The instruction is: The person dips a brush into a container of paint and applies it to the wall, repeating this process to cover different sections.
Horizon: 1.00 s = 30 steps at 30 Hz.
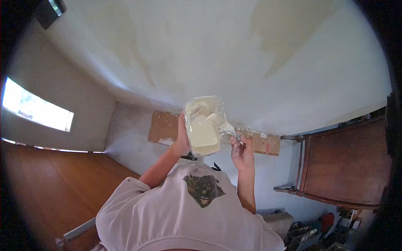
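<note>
Nearest the camera: light T-shirt (176, 221) on the wearer, dark printed patch (204, 190) on it. Just beyond the shirt, clear plastic tub (204, 144), held up in the air, tilted so its open mouth faces the camera. Cream-coloured paste (204, 133) inside, smooth pool in the lower part, streaks and smears up the far inner wall.

Left hand (182, 133) grasps the tub by its left side; fingers mostly hidden behind it. Right hand (243, 151) is closed around the handle of a spreading tool (229, 129), fingertips pinching it near the handle end. Tool is coated in pale paste, slants up-left, its working end at the tub's right rim and over the opening. Brush or scraper, cannot tell under the coating.

Ahead, white wall (201, 50) with tan patches, largest toward upper right. Flattened cardboard (162, 125) lies on the floor (127, 134) along the foot of the wall, white spots on it; more cardboard shows right of the tub, behind the right hand. Dark wooden furniture piece (345, 161) with legs, right side. Bright window (35, 106) at left, brown wooden panel (63, 180) below it. Bottom right corner, mixed clutter (303, 234), too small to tell, red item (327, 221) among it.
</note>
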Each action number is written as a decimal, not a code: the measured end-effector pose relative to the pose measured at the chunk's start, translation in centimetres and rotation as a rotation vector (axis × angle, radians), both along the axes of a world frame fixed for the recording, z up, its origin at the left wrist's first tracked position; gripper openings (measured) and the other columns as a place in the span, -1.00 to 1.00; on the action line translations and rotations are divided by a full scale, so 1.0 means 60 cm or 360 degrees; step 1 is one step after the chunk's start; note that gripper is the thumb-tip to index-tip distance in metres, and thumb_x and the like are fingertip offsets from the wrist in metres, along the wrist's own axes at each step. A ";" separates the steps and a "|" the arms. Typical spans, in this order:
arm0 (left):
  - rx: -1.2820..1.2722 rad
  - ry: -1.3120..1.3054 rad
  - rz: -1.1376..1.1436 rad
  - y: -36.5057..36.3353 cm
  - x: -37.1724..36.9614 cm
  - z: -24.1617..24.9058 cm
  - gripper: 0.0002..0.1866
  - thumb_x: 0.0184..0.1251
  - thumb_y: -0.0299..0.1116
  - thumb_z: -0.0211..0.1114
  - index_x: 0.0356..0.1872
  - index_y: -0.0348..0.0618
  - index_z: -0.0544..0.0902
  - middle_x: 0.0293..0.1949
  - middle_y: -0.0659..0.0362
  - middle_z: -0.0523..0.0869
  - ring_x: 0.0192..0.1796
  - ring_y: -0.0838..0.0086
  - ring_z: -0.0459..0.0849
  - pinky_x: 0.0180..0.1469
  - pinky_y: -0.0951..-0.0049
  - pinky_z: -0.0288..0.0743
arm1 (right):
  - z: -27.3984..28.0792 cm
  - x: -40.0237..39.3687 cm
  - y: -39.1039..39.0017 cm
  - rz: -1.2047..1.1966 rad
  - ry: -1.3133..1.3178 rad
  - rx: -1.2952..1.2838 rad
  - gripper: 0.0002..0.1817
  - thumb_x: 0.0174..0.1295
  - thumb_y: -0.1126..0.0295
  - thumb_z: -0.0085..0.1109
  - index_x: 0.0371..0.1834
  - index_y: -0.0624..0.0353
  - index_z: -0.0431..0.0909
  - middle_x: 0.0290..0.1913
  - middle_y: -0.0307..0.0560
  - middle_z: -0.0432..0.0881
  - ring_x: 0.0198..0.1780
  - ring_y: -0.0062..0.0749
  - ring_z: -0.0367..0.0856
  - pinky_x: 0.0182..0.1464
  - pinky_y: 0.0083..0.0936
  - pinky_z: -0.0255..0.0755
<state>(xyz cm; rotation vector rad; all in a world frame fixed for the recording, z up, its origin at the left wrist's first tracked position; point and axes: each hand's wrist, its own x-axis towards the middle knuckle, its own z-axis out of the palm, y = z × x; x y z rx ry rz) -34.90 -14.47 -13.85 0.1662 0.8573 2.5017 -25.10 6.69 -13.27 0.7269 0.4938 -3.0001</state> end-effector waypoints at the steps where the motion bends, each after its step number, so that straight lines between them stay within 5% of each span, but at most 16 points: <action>1: 0.0088 0.0021 -0.0072 -0.004 -0.002 0.001 -0.28 0.46 0.27 -0.27 0.40 -0.04 0.29 0.28 0.05 0.48 0.27 0.21 0.52 0.29 0.13 0.45 | -0.010 0.002 0.004 0.0041 0.0047 -0.0116 -0.67 0.28 0.39 0.13 0.03 0.37 0.48 -0.19 0.13 0.66 -0.34 -0.38 0.70 -0.29 -0.67 0.69; 5: 0.0105 -0.0032 0.0007 0.010 0.011 0.039 -0.25 0.42 0.32 -0.32 0.40 0.04 0.31 0.25 0.12 0.52 0.23 0.24 0.55 0.26 0.15 0.48 | 0.004 0.010 0.004 0.0137 0.0142 -0.0449 -0.65 0.28 0.35 0.13 0.05 0.34 0.46 -0.17 0.11 0.65 -0.31 -0.36 0.69 -0.28 -0.68 0.68; 7: 0.0016 0.0021 0.0009 0.005 0.036 0.020 -0.25 0.41 0.32 -0.30 0.39 0.03 0.32 0.27 0.12 0.51 0.24 0.22 0.54 0.27 0.13 0.47 | 0.025 0.022 0.004 0.0197 -0.0032 -0.0564 -0.76 0.28 0.28 0.15 -0.15 0.23 0.57 -0.34 -0.05 0.68 -0.39 -0.46 0.69 -0.30 -0.68 0.67; 10: 0.0056 -0.0015 0.0117 0.034 0.062 0.043 -0.24 0.40 0.33 -0.29 0.38 0.02 0.33 0.29 0.11 0.49 0.26 0.20 0.52 0.30 0.08 0.44 | -0.005 0.050 0.002 -0.0040 -0.0162 -0.0256 -0.67 0.27 0.15 0.14 -0.20 0.23 0.57 -0.39 -0.07 0.65 -0.41 -0.42 0.68 -0.34 -0.66 0.66; 11: -0.0114 0.0293 0.0239 0.045 0.072 0.047 -0.24 0.43 0.29 -0.20 0.43 -0.06 0.22 0.33 0.04 0.42 0.33 0.15 0.46 0.35 0.00 0.36 | -0.040 0.059 0.019 -0.0008 -0.0050 -0.0148 -0.70 0.26 0.19 0.14 -0.21 0.26 0.55 -0.39 -0.05 0.65 -0.42 -0.41 0.68 -0.34 -0.65 0.67; 12: 0.0073 0.0069 0.0150 0.047 0.091 0.051 -0.29 0.44 0.24 -0.16 0.39 -0.05 0.30 0.29 0.06 0.47 0.29 0.14 0.49 0.31 -0.04 0.40 | -0.073 0.069 0.035 0.0014 0.0059 -0.0040 -0.72 0.24 0.23 0.14 -0.22 0.28 0.54 -0.38 -0.02 0.65 -0.42 -0.39 0.68 -0.35 -0.63 0.67; 13: 0.0077 0.0020 0.0115 0.045 0.112 0.035 -0.29 0.42 0.26 -0.14 0.36 -0.04 0.34 0.26 0.06 0.50 0.26 0.14 0.52 0.28 -0.05 0.43 | -0.042 0.097 0.054 0.0173 -0.0036 -0.0435 -0.74 0.24 0.27 0.14 -0.24 0.29 0.53 -0.38 -0.01 0.65 -0.43 -0.38 0.67 -0.36 -0.63 0.67; 17: 0.0296 -0.0029 0.0025 0.082 0.212 0.058 -0.26 0.34 0.33 -0.11 0.32 0.00 0.40 0.19 0.08 0.57 0.19 0.12 0.58 0.21 -0.07 0.49 | 0.052 0.155 0.148 0.0103 0.0366 -0.0284 -0.80 0.23 0.33 0.16 -0.27 0.27 0.51 -0.31 0.01 0.64 -0.28 -0.27 0.65 -0.28 -0.55 0.64; 18: 0.0212 0.0004 0.0041 0.084 0.215 0.025 -0.16 0.29 0.43 -0.33 0.40 0.09 0.31 0.29 0.10 0.48 0.26 0.06 0.51 0.28 -0.12 0.40 | 0.064 0.151 0.190 0.0068 0.0492 -0.0262 -0.85 0.25 0.36 0.18 -0.30 0.22 0.49 -0.25 0.02 0.64 -0.16 -0.18 0.64 -0.20 -0.47 0.62; 19: 0.0259 0.0034 0.0041 0.101 0.263 0.036 -0.19 0.30 0.40 -0.26 0.38 0.07 0.34 0.26 0.09 0.51 0.24 0.06 0.54 0.25 -0.13 0.43 | 0.137 0.190 0.229 -0.0009 0.0695 -0.0308 -0.88 0.26 0.40 0.16 -0.35 0.21 0.50 -0.28 -0.03 0.62 -0.19 -0.17 0.62 -0.20 -0.47 0.60; 20: 0.0308 0.0054 0.0046 0.123 0.322 0.050 -0.22 0.31 0.38 -0.18 0.35 0.04 0.36 0.23 0.08 0.53 0.21 0.06 0.56 0.21 -0.15 0.46 | 0.188 0.222 0.282 -0.0147 0.0717 -0.0029 -0.88 0.28 0.44 0.11 -0.41 0.20 0.49 -0.25 -0.02 0.62 -0.20 -0.19 0.62 -0.16 -0.43 0.60; 21: 0.0361 0.0064 0.0054 0.143 0.381 0.059 -0.25 0.32 0.35 -0.11 0.33 0.02 0.39 0.20 0.07 0.56 0.18 0.06 0.58 0.18 -0.16 0.48 | 0.253 0.260 0.322 -0.0307 0.1159 0.0212 -0.90 0.28 0.46 0.09 -0.38 0.22 0.52 -0.23 -0.01 0.64 -0.13 -0.19 0.64 -0.16 -0.38 0.61; 22: 0.0353 0.0012 0.0007 0.146 0.281 0.058 -0.24 0.32 0.35 -0.11 0.33 0.02 0.38 0.21 0.07 0.55 0.18 0.05 0.58 0.17 -0.16 0.49 | 0.356 0.167 0.325 -0.0659 0.0893 0.0559 -0.91 0.27 0.48 0.09 -0.34 0.24 0.55 -0.25 0.00 0.66 -0.13 -0.22 0.67 -0.11 -0.35 0.62; 23: 0.0368 -0.0038 0.0008 0.129 0.081 0.081 -0.24 0.31 0.35 -0.11 0.34 0.02 0.38 0.21 0.06 0.55 0.18 0.05 0.58 0.17 -0.17 0.49 | 0.441 -0.064 0.342 -0.0642 0.1065 0.0900 -0.90 0.27 0.48 0.10 -0.28 0.29 0.57 -0.26 0.01 0.68 -0.17 -0.25 0.69 -0.02 -0.34 0.63; 24: 0.0372 -0.0022 0.0001 0.141 0.085 0.083 -0.24 0.31 0.35 -0.12 0.34 0.02 0.37 0.22 0.06 0.54 0.17 0.04 0.58 0.16 -0.18 0.49 | 0.508 -0.071 0.367 -0.0760 0.1372 0.1108 -0.88 0.28 0.47 0.12 -0.28 0.32 0.58 -0.26 0.03 0.69 -0.24 -0.27 0.71 -0.01 -0.37 0.64; 30: 0.0399 -0.0053 0.0209 0.193 0.102 0.079 -0.21 0.31 0.35 -0.26 0.38 0.04 0.34 0.23 0.09 0.53 0.20 0.11 0.57 0.20 -0.09 0.50 | 0.789 -0.114 0.425 -0.1068 0.1317 0.2677 -0.77 0.30 0.38 0.22 -0.15 0.36 0.66 -0.32 -0.09 0.71 -0.26 -0.49 0.71 -0.07 -0.56 0.62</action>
